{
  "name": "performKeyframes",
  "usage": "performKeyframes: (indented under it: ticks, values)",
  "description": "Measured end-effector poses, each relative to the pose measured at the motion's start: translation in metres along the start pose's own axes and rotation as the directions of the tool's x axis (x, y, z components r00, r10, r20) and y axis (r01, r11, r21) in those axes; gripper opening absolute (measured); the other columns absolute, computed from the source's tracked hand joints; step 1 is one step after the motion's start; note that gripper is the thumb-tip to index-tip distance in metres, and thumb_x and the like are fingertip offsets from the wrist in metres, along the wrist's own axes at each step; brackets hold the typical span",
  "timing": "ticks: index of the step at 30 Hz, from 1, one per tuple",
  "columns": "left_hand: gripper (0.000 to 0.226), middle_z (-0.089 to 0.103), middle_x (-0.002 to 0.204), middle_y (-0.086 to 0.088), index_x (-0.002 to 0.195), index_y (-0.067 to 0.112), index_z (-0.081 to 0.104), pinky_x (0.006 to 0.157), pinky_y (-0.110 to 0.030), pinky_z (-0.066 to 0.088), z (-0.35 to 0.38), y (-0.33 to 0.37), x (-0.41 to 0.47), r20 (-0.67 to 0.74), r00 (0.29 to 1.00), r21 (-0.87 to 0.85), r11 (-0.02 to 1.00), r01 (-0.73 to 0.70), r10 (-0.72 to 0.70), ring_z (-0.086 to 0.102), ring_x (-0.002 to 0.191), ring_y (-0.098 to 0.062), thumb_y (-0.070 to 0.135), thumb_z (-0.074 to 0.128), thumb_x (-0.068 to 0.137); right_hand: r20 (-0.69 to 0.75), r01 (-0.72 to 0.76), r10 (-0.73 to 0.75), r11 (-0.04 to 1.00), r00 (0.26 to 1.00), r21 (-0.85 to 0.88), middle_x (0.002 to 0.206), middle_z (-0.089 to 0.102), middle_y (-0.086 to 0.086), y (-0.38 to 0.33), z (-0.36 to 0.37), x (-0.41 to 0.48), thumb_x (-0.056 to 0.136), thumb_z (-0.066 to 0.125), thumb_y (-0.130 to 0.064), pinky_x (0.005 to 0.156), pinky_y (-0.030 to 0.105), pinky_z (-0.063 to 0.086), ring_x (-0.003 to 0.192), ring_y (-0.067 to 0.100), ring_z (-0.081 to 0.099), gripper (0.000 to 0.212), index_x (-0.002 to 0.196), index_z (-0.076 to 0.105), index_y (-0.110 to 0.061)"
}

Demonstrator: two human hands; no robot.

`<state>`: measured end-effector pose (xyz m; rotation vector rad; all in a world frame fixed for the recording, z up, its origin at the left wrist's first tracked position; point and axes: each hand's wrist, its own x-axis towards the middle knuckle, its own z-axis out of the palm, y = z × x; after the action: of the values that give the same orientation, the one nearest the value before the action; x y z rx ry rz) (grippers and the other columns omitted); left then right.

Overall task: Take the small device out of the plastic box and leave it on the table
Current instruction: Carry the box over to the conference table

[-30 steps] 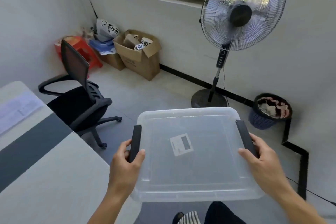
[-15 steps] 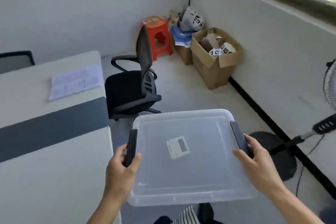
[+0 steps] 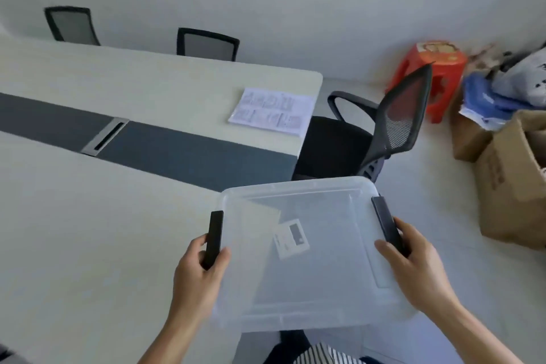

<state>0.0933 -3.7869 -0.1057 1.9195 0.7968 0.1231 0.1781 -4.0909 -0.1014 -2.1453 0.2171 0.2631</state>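
Clear plastic box (image 3: 298, 257) with translucent lid, white label (image 3: 291, 241) at centre, black latch handles on both sides. Held in the air over the near corner of the pale table (image 3: 88, 245). Left hand (image 3: 198, 272) closed around left latch (image 3: 214, 238); right hand (image 3: 413, 266) closed around right latch (image 3: 385, 223). Small device indiscernible through the lid.

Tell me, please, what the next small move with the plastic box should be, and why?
Probably set the plastic box down on the table: the left hand and right hand carry it lidded, partly over the table's edge, so neither is free to unlatch it.
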Motion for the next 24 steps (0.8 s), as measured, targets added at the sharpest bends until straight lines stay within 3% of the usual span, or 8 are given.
performKeyframes:
  ticks: [2, 5, 7, 10, 12, 15, 18, 24]
  values:
    - [0.023, 0.067, 0.076, -0.02, 0.105, 0.022, 0.06, 0.06, -0.034, 0.042, -0.009, -0.001, 0.011, -0.058, 0.998, -0.004, 1.0, 0.028, -0.028, 0.059, 0.062, -0.029, 0.028, 0.068, 0.083, 0.058, 0.055, -0.052, 0.998, 0.997, -0.038, 0.083, 0.066, -0.007, -0.018, 0.012, 0.023, 0.087, 0.061, -0.023, 0.067, 0.038, 0.048, 0.078, 0.016, 0.061, 0.037, 0.123, 0.057, -0.03]
    - [0.023, 0.052, 0.051, 0.004, 0.1, 0.019, 0.063, 0.051, -0.029, 0.036, -0.02, -0.004, 0.017, -0.143, 0.988, -0.017, 0.998, 0.058, -0.06, 0.044, 0.044, -0.01, 0.031, 0.07, 0.081, 0.136, 0.134, -0.124, 0.989, 0.983, -0.062, 0.082, 0.066, -0.009, -0.045, 0.026, 0.051, 0.088, 0.061, -0.027, 0.066, 0.037, 0.049, 0.077, 0.015, 0.061, 0.038, 0.125, 0.056, -0.031]
    - [0.023, 0.048, 0.05, 0.007, 0.097, 0.017, 0.063, 0.05, -0.028, 0.035, -0.024, -0.006, 0.018, -0.199, 0.974, -0.026, 0.994, 0.102, -0.105, 0.046, 0.047, -0.013, 0.032, 0.071, 0.081, 0.206, 0.197, -0.176, 0.977, 0.963, -0.085, 0.084, 0.069, -0.004, -0.061, 0.037, 0.072, 0.087, 0.061, -0.03, 0.066, 0.035, 0.051, 0.077, 0.017, 0.063, 0.039, 0.126, 0.055, -0.032]
    - [0.022, 0.047, 0.052, 0.007, 0.087, 0.013, 0.063, 0.049, -0.027, 0.035, -0.027, -0.01, 0.019, -0.289, 0.938, -0.061, 0.982, 0.181, -0.191, 0.046, 0.048, -0.015, 0.032, 0.07, 0.081, 0.318, 0.276, -0.231, 0.955, 0.92, -0.107, 0.089, 0.068, -0.013, -0.08, 0.06, 0.105, 0.087, 0.062, -0.034, 0.063, 0.024, 0.046, 0.081, 0.007, 0.062, 0.044, 0.13, 0.053, -0.031]
    - [0.02, 0.046, 0.051, 0.006, 0.08, 0.016, 0.059, 0.049, -0.027, 0.034, -0.026, -0.014, 0.021, -0.346, 0.908, -0.071, 0.971, 0.228, -0.238, 0.045, 0.045, -0.015, 0.033, 0.068, 0.082, 0.393, 0.347, -0.266, 0.925, 0.88, -0.153, 0.093, 0.067, -0.013, -0.091, 0.079, 0.129, 0.087, 0.061, -0.038, 0.066, 0.025, 0.045, 0.083, 0.007, 0.061, 0.049, 0.134, 0.05, -0.029]
    - [0.023, 0.046, 0.052, 0.003, 0.073, 0.019, 0.052, 0.049, -0.03, 0.035, -0.024, -0.021, 0.022, -0.441, 0.846, -0.078, 0.952, 0.295, -0.299, 0.047, 0.047, -0.017, 0.035, 0.064, 0.086, 0.519, 0.466, -0.306, 0.86, 0.798, -0.21, 0.089, 0.065, -0.01, -0.109, 0.113, 0.161, 0.087, 0.057, -0.044, 0.067, 0.03, 0.051, 0.077, 0.01, 0.062, 0.053, 0.136, 0.046, -0.027]
    - [0.024, 0.047, 0.056, 0.001, 0.078, 0.016, 0.053, 0.05, -0.03, 0.035, -0.019, -0.03, 0.024, -0.522, 0.767, -0.069, 0.914, 0.399, -0.374, 0.047, 0.051, -0.018, 0.036, 0.058, 0.089, 0.636, 0.571, -0.318, 0.786, 0.703, -0.238, 0.085, 0.068, -0.005, -0.124, 0.151, 0.185, 0.089, 0.053, -0.047, 0.065, 0.035, 0.057, 0.069, 0.013, 0.065, 0.053, 0.138, 0.042, -0.029]
    - [0.028, 0.058, 0.064, -0.005, 0.09, 0.011, 0.055, 0.051, -0.031, 0.04, -0.01, -0.061, 0.018, -0.599, 0.59, -0.159, 0.803, 0.575, -0.541, 0.057, 0.059, -0.023, 0.038, 0.051, 0.092, 0.807, 0.739, -0.331, 0.649, 0.489, -0.181, 0.088, 0.067, 0.001, -0.142, 0.221, 0.199, 0.092, 0.049, -0.044, 0.068, 0.038, 0.054, 0.075, 0.022, 0.063, 0.051, 0.137, 0.042, -0.021]
